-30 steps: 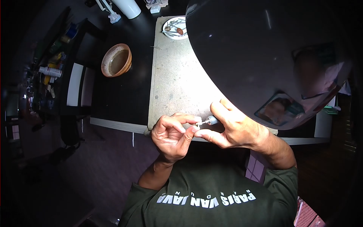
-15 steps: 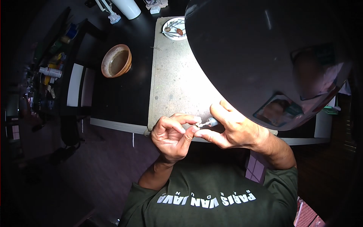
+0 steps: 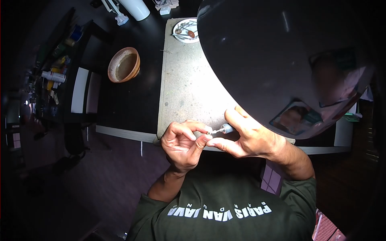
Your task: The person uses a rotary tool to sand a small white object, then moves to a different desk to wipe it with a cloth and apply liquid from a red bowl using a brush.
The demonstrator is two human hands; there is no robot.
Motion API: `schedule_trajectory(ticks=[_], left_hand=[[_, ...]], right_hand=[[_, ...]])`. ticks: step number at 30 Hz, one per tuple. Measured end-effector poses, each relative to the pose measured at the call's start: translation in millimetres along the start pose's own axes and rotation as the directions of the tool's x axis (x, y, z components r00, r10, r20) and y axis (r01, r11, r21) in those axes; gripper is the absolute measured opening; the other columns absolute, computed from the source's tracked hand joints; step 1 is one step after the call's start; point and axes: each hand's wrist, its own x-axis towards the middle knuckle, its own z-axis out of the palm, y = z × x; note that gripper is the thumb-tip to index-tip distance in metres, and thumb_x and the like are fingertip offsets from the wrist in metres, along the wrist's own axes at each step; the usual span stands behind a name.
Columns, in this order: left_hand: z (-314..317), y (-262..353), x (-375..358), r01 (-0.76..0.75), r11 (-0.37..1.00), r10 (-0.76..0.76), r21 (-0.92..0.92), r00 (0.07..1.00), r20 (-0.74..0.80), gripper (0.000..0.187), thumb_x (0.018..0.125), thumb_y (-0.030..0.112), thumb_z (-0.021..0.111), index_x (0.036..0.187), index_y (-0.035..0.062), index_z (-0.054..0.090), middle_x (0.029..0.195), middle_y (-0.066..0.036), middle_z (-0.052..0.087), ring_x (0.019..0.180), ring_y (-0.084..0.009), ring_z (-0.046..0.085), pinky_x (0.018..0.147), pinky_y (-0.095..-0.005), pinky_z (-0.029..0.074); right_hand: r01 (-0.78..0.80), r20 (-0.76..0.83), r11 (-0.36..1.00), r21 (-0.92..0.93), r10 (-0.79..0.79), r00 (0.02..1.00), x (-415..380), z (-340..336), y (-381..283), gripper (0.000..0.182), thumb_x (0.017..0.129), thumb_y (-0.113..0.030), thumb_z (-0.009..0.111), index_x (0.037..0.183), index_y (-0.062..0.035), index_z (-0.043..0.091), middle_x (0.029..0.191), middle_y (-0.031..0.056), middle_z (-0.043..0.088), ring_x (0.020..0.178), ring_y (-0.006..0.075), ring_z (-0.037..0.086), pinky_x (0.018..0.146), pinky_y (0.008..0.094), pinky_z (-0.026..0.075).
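Near the front edge of a pale, lit work mat [image 3: 183, 86], my left hand [image 3: 185, 144] pinches a small ring-like piece [image 3: 209, 132] between thumb and index finger. My right hand [image 3: 253, 136] is wrapped round a rotary handpiece [image 3: 226, 128] with a metallic front end. Its thin tip points left and meets or nearly meets the small piece; exact contact is too small to tell. The right thumb reaches over to the left thumb tip. Part of the handpiece is hidden by my right hand.
A large dark glossy lamp hood [image 3: 281, 60] covers the upper right, close above my right hand. A white dish [image 3: 185, 36] of small bits stands at the mat's far end. An orange-brown bowl [image 3: 137, 66] sits on the dark table, left. Shelves with bottles are far left.
The small piece has turned slightly in my left fingers, and its ring-like shape shows more. The handpiece tip has shifted very slightly. Both hands are otherwise almost in the same place.
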Motion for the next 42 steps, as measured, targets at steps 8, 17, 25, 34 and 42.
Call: schedule_trajectory(ticks=[8,17,25,34,42], left_hand=[[-0.5,-2.3,-0.8,-0.013,1.000,0.013,-0.002,1.000,-0.003,0.035,0.083,-0.008,0.074,0.090,0.0050,0.043,0.083,-0.016,0.065,0.082,-0.0184,0.066,0.076,-0.0295,0.053],[-0.5,-1.8,0.9,-0.031,0.999,0.031,0.023,1.000,0.004,0.035,0.082,-0.009,0.075,0.089,0.0051,0.043,0.080,-0.014,0.064,0.079,-0.0182,0.066,0.074,-0.0299,0.053],[-1.4,-2.5,0.9,-0.045,0.998,0.045,0.033,0.999,0.006,0.035,0.081,-0.009,0.075,0.089,0.0046,0.043,0.080,-0.013,0.064,0.079,-0.0181,0.066,0.074,-0.0297,0.053],[2.8,0.5,1.3,0.004,0.998,-0.005,-0.063,1.000,-0.017,0.025,0.084,-0.008,0.073,0.098,-0.0010,0.053,0.086,-0.015,0.066,0.080,-0.0171,0.066,0.076,-0.0282,0.053],[2.7,3.2,1.6,-0.006,1.000,0.006,0.013,1.000,0.001,0.013,0.081,-0.007,0.076,0.091,-0.0018,0.069,0.088,-0.012,0.068,0.080,-0.0159,0.065,0.071,-0.0256,0.053]], right_hand=[[0.014,0.021,1.000,0.000,-0.014,1.000,2.5,-1.6,1.6,0.047,0.077,-0.030,0.086,0.082,0.0028,0.053,0.072,0.0105,0.045,0.060,0.0186,0.044,0.051,0.0317,0.039],[0.001,0.028,1.000,0.001,-0.001,1.000,1.5,-1.1,1.0,0.048,0.077,-0.031,0.085,0.087,0.0045,0.055,0.072,0.0101,0.046,0.063,0.0194,0.044,0.055,0.0319,0.040],[0.037,0.035,0.999,-0.018,-0.037,0.999,-0.8,0.0,2.0,0.046,0.077,-0.030,0.086,0.087,0.0038,0.055,0.072,0.0099,0.046,0.063,0.0189,0.045,0.054,0.0314,0.040],[-0.063,0.042,0.996,0.056,0.061,0.997,-1.7,-1.1,1.6,0.043,0.080,-0.023,0.083,0.094,0.0064,0.054,0.076,0.0085,0.045,0.064,0.0157,0.045,0.054,0.0292,0.040],[-0.061,0.073,0.997,0.042,0.057,0.996,-6.8,-0.6,2.5,0.044,0.083,-0.017,0.081,0.104,0.0105,0.054,0.080,0.0073,0.045,0.066,0.0128,0.045,0.054,0.0270,0.040]])
